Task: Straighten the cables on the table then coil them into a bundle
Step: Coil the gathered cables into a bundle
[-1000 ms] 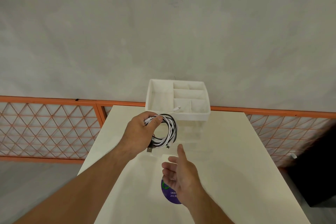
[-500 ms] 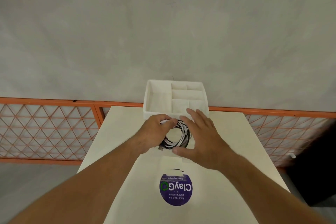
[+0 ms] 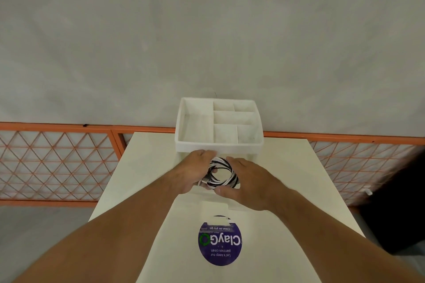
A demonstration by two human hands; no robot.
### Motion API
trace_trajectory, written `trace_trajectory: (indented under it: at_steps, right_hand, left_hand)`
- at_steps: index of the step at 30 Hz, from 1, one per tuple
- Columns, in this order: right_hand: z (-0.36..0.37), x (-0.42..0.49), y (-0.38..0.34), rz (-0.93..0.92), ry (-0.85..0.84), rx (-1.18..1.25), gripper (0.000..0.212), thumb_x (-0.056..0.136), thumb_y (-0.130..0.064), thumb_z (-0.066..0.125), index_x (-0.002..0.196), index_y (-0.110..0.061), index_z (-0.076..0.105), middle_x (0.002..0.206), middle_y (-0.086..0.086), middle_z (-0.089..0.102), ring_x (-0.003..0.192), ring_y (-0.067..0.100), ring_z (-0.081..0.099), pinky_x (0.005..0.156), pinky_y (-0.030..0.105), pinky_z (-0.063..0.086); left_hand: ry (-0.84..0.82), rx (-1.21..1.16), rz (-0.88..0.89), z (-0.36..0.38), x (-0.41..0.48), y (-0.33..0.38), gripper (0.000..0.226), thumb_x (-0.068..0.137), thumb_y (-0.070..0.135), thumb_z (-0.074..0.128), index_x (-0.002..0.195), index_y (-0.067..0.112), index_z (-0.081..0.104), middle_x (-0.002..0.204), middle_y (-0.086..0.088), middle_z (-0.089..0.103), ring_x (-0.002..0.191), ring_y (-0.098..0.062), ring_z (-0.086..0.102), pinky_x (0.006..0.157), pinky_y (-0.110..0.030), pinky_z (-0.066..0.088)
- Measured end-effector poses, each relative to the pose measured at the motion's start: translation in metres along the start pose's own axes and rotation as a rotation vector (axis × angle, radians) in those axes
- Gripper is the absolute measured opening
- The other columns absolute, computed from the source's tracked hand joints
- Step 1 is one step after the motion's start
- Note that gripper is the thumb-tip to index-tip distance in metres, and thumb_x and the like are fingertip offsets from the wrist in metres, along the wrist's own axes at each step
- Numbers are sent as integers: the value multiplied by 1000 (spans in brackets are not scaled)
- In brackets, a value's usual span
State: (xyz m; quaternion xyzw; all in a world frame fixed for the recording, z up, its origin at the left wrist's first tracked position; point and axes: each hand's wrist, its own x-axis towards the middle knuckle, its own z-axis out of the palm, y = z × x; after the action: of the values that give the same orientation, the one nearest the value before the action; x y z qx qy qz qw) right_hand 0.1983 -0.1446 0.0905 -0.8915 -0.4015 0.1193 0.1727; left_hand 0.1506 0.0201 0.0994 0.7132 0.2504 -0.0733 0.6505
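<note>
A coil of black and white cables (image 3: pixel 222 173) sits between my two hands, just in front of the white organiser tray. My left hand (image 3: pixel 192 172) grips the coil's left side, with a metal plug sticking out under the fingers. My right hand (image 3: pixel 247 180) cups the coil's right side, thumb pressed at its near edge. Both hands hold the bundle low over the cream table (image 3: pixel 142 167); I cannot tell whether the coil rests on it.
A white organiser tray (image 3: pixel 181 128) with several compartments stands at the table's far edge. A round purple sticker (image 3: pixel 219 243) lies near me on the table. An orange lattice railing (image 3: pixel 57 161) runs behind and left. A dark object (image 3: pixel 395 209) stands off the right edge.
My left hand carried the coil forward toward the tray. My right hand, open and low near the sticker a second ago, came up and closed around the coil's right side.
</note>
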Motion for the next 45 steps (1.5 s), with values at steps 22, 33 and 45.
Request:
trace_trajectory:
  at_steps: [22, 33, 45]
  right_hand:
    - [13, 40, -6, 239, -174, -146, 82, 75, -78, 47, 134, -22, 44, 119, 2, 60, 101, 24, 59, 86, 42, 52]
    - [2, 26, -19, 255, -37, -204, 51, 80, -65, 55, 102, -18, 62, 95, 2, 64, 83, 22, 61, 72, 33, 52]
    - [-46, -10, 1, 34, -108, -393, 114, 72, -74, 60, 153, -20, -2, 161, 0, -9, 147, 23, -13, 119, 43, 0]
  left_hand:
    - [239, 782, 137, 2, 3, -1, 37, 99, 34, 41, 101, 4, 63, 86, -4, 60, 79, -20, 56, 65, -28, 44]
    - [-49, 1027, 555, -30, -35, -28, 51, 95, 60, 28, 113, 26, 62, 113, 11, 62, 102, -8, 55, 90, -32, 48]
    - [-11, 1363, 488, -62, -32, -5, 110, 76, 72, 57, 153, 28, -9, 159, 10, -17, 145, -8, -17, 118, -35, -6]
